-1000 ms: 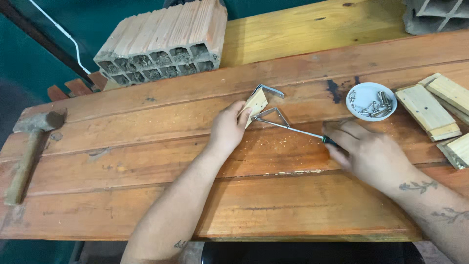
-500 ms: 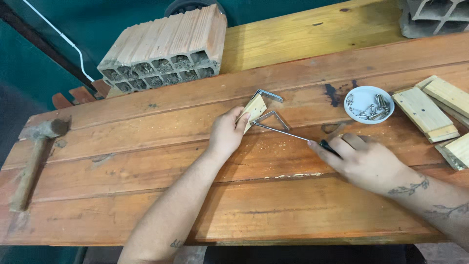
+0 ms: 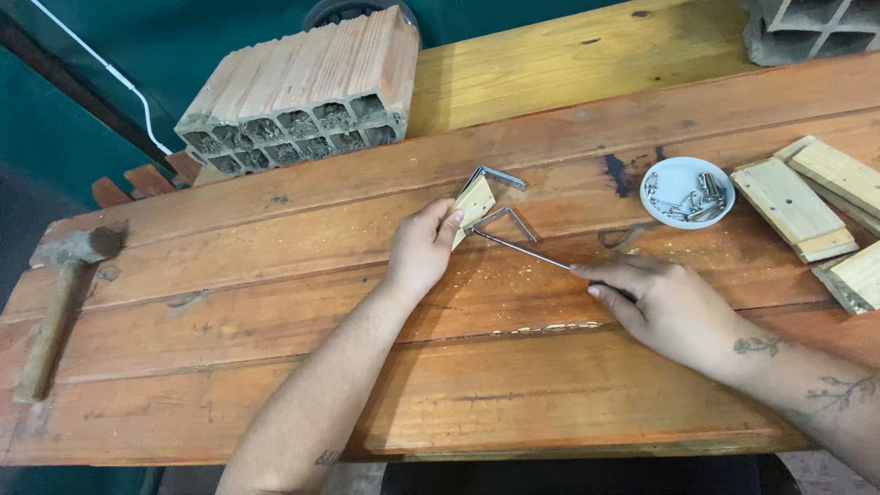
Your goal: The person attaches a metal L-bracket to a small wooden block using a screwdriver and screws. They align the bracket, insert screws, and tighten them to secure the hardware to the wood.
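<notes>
My left hand (image 3: pixel 420 252) pinches a small pale wood block (image 3: pixel 475 203) on edge on the wooden workbench (image 3: pixel 275 302). Two metal angle brackets are at the block: one (image 3: pixel 500 174) above it, another (image 3: pixel 506 217) at its lower right. My right hand (image 3: pixel 667 307) grips the dark handle of a screwdriver (image 3: pixel 527 252); its thin metal shaft runs up-left, with the tip at the lower bracket beside the block.
A white bowl of screws (image 3: pixel 687 192) sits right of the block. Several pale wood pieces (image 3: pixel 797 202) lie at the right edge. A hollow clay brick (image 3: pixel 302 92) stands at the back, a hammer (image 3: pixel 60 302) lies far left, and a grey block (image 3: pixel 811 27) is top right.
The view has shifted slightly. My right hand with the screwdriver has slid a little toward me and right. My left hand stays on the block.
</notes>
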